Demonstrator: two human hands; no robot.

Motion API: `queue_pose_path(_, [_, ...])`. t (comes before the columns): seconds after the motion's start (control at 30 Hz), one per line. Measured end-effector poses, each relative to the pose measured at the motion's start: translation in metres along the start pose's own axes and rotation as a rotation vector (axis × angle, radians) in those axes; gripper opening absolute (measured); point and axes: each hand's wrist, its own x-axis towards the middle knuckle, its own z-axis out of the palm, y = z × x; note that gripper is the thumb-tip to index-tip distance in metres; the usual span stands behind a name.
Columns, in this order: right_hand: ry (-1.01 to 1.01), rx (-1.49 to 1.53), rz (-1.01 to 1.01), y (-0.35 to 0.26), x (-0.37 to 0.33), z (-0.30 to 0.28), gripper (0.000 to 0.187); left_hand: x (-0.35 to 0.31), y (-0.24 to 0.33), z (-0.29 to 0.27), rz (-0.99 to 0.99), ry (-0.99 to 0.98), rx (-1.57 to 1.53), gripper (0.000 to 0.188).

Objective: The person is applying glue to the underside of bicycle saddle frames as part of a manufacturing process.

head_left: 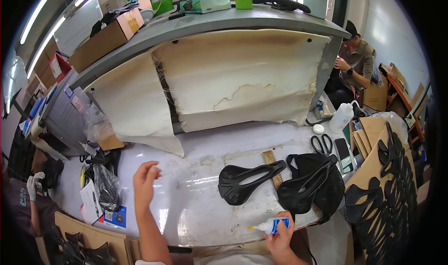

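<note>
Holding: right hand (280, 240), grip closed around a small white bottle (272, 226) with a blue label, yellow-tipped nozzle pointing left, near the table's (196, 204) front edge.
Left hand (146, 181): raised over the table, fingers loosely bent, grip part open; nothing in it that I can see from here.
Front saddle (229, 183): one, black, lying on the table, nose to the upper right, apart from both hands.
Second saddle (291, 197): one, black, resting on a black cloth-like piece (333, 190), right of the first.
Work done: bottle in hand, two saddles laid out; whether anything from the bottle is on them, I cannot tell.
Work left: hard to fix; nozzle touches neither saddle, so I judge the stage early.
Back edge: hanging cream cloth (242, 78).
Open room: widest between left hand and front saddle; tight at right, where scissors (323, 151), phone (343, 149) and cardboard (365, 180) crowd the second saddle.
</note>
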Motion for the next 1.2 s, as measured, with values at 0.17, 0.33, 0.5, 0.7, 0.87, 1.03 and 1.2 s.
queue_pose_path(0.17, [-0.046,-0.002,0.052,0.005,0.003,0.016,0.033,-0.01,-0.021,-0.084,-0.043,0.311,0.006,0.022])
queue_pose_path(0.33, [-0.006,-0.074,0.004,0.015,-0.003,-0.005,0.035,0.004,-0.035,-0.099,-0.091,0.615,0.098,0.025])
queue_pose_path(0.5, [0.191,-0.106,0.022,0.012,-0.012,-0.004,0.023,0.019,-0.063,-0.135,0.137,0.843,0.458,0.036])
queue_pose_path(0.7, [0.11,-0.122,0.087,0.019,-0.006,-0.013,0.024,0.055,-0.092,-0.203,0.199,1.073,0.295,0.047])
queue_pose_path(0.87, [0.04,-0.051,0.129,0.018,-0.008,-0.015,0.029,0.093,-0.065,-0.154,-0.309,0.821,-0.095,0.068])
queue_pose_path(1.03, [0.041,-0.041,0.099,0.017,-0.008,-0.017,0.027,0.112,-0.08,-0.161,-0.445,0.898,-0.116,0.072])
queue_pose_path(1.2, [0.025,-0.046,0.088,0.014,-0.006,-0.017,0.024,0.115,-0.11,-0.189,-0.284,0.942,-0.225,0.04])
